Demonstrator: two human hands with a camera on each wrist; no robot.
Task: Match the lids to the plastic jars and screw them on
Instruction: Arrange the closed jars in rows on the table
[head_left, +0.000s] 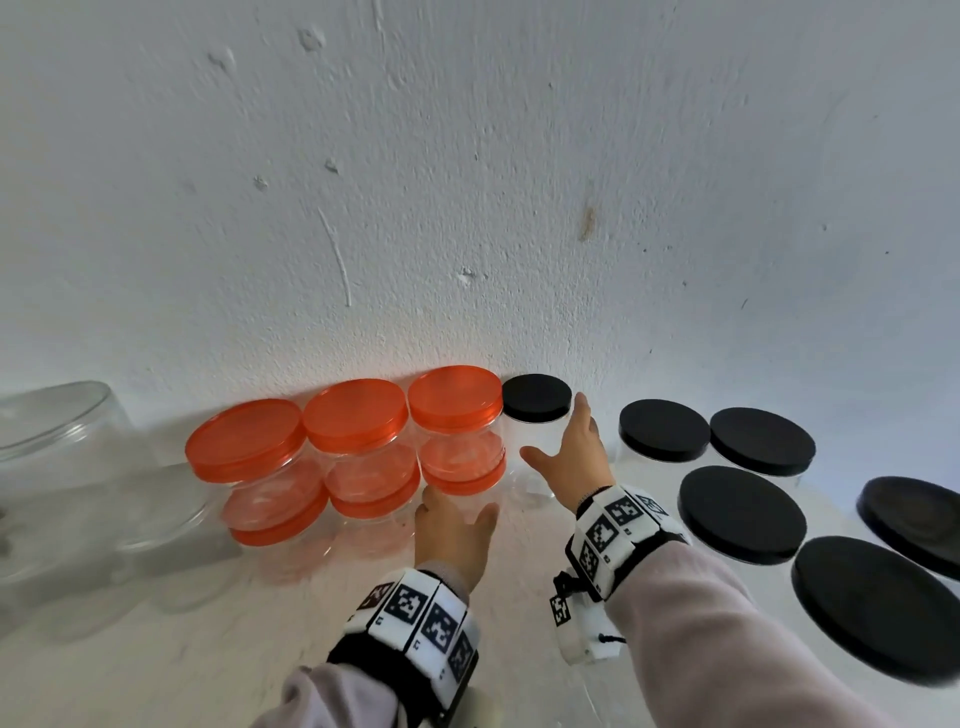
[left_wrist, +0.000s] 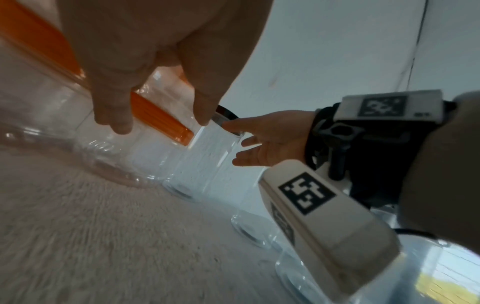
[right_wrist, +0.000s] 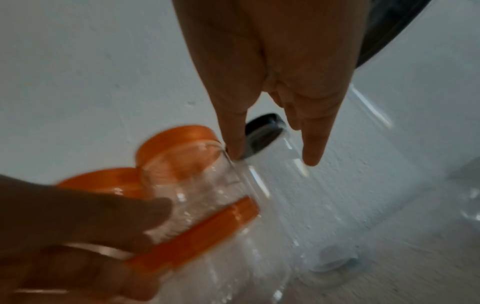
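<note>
Your left hand (head_left: 453, 530) is reaching forward from its tagged wristband (head_left: 415, 618), fingers spread and relaxed, gripping nothing; the fingertips are lying at the lower jar of the rightmost orange stack (head_left: 460, 431), though you cannot tell whether they are actually touching it. Your right hand (head_left: 569, 457) is stretching out alongside, released as well, thumb and fingers splayed to either side of the black-lidded jar (head_left: 535, 431) standing against the wall (head_left: 467, 182). From the right wrist view, your thumb is sitting at the rim of its black lid (right_wrist: 265, 131) while the other fingers are hanging clear of the clear wall.

Left of that jar, three stacks of orange-lidded jars are standing in a row, two jars high each, just beside one another. Further left, uncapped clear jars (head_left: 57, 447) are waiting. To your right, more capped jars with black lids (head_left: 743, 514) are clustering on the white table (head_left: 208, 665).
</note>
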